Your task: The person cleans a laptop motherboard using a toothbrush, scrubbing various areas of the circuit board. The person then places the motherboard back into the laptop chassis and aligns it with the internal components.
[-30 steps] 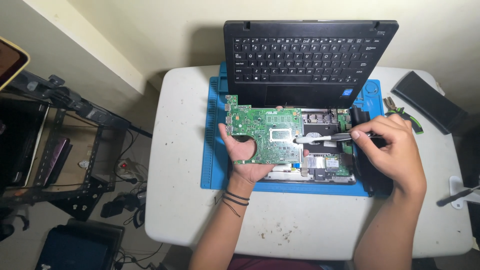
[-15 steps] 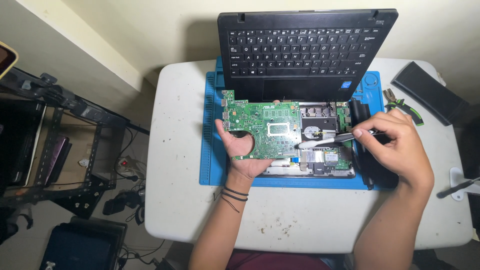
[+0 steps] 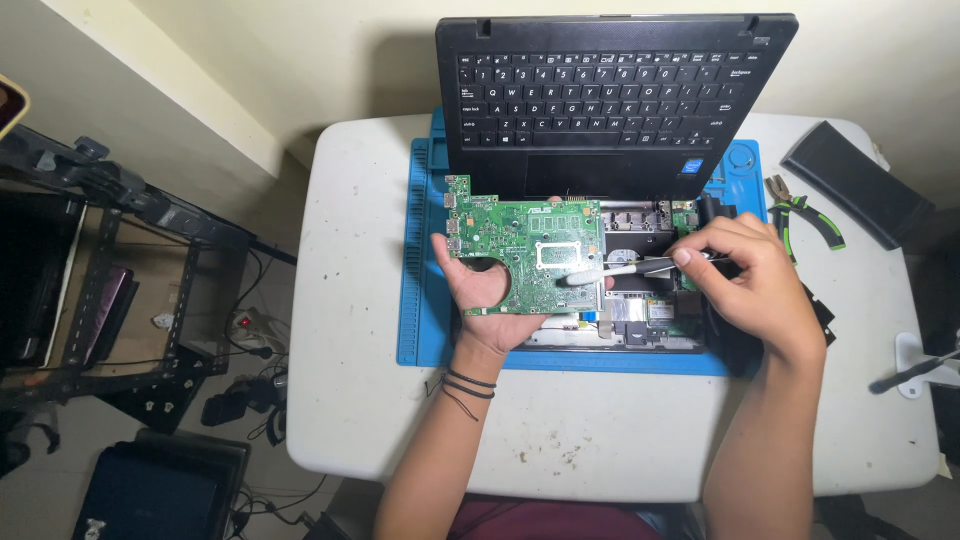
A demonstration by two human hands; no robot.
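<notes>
Head view: left hand (image 3: 490, 300) cradles flat green circuit board (image 3: 525, 245)

Your circuit board (image 3: 525, 250) is green with a silvery patch; the mat (image 3: 425, 300) is blue, the laptop keyboard (image 3: 605, 90) black with white letters, the bench (image 3: 370, 330) white and speckled, and the pliers' (image 3: 800, 215) handles green and black.

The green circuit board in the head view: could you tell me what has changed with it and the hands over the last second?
Little changed. The right hand brought its white-tipped tool leftward, further onto the green circuit board. The left hand still supports the board from below, over the blue mat. The pliers stayed put.
</notes>
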